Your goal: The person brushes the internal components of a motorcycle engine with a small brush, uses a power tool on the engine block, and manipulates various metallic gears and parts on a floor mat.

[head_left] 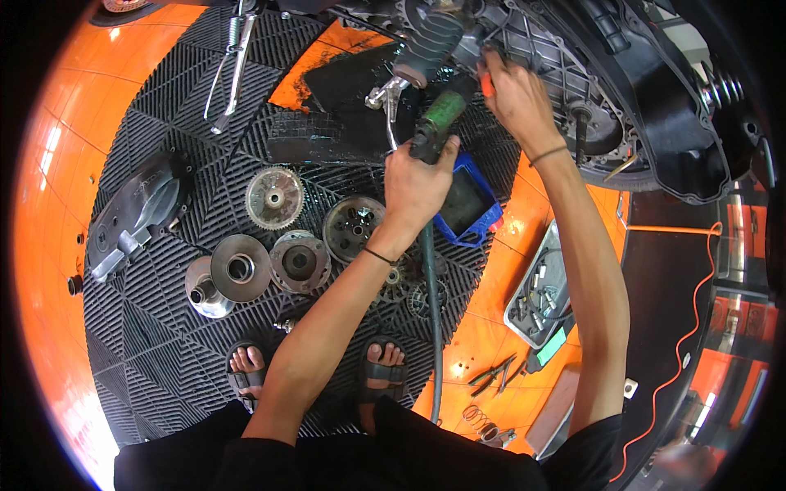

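Observation:
My left hand point(417, 184) is wrapped round the grip of a green-and-black power tool point(444, 112). A thick dark hose point(431, 311) runs down from below that hand. The tool's front end reaches up toward the engine casing point(540, 37) of a motorcycle, and its tip is hard to make out. Up at the casing, my right hand point(516, 94) is closed with a small orange piece point(486, 83) showing at its fingers; most of that piece is hidden. Beneath the tool sits a blue-framed container point(495, 200) with a dark inside.
Pulley discs point(240, 268), a toothed plate point(275, 199) and a round drum point(354, 225) lie on the black ribbed mat point(155, 344). A dark cover point(139, 209) rests left. On the orange floor are a metal tray point(516, 315) of small parts, pliers point(494, 374) and a spring point(477, 419).

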The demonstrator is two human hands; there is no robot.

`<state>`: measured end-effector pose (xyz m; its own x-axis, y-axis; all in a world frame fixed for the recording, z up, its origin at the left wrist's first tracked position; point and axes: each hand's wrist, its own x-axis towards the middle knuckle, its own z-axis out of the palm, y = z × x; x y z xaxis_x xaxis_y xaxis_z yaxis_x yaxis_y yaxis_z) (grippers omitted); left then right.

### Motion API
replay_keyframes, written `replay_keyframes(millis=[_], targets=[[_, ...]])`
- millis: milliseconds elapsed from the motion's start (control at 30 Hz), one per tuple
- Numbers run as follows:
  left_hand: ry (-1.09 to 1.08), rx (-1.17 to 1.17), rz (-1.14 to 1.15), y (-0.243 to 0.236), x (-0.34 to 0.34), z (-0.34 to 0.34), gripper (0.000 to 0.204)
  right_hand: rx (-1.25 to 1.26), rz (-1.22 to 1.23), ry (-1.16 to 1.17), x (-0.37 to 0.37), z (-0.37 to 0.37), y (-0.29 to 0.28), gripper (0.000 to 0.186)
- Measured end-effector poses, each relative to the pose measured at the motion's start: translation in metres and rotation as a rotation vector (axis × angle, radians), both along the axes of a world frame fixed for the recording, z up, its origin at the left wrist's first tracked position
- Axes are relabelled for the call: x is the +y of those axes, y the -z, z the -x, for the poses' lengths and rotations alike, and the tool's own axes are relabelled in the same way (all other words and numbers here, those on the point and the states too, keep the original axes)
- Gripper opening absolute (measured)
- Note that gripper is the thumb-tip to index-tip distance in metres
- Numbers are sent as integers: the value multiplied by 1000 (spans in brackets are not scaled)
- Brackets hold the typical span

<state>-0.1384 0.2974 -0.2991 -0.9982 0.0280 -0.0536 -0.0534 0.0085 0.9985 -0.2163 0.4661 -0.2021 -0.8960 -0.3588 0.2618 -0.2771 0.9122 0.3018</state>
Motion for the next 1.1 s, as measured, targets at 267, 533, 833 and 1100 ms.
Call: replay_keyframes(millis=[267, 533, 833, 1100], targets=[[56, -220, -25, 8, -40, 10, 35, 117, -241, -59, -30, 17, 17, 28], [57, -160, -84, 11, -47, 10, 37, 163, 6, 137, -47, 12, 2, 20], [88, -170, -135, 9, -47, 9, 39, 80, -62, 165, -45, 3, 22, 17], [117, -144, -111, 4, -46, 9, 36, 56, -249, 190, -34, 17, 37, 28]])
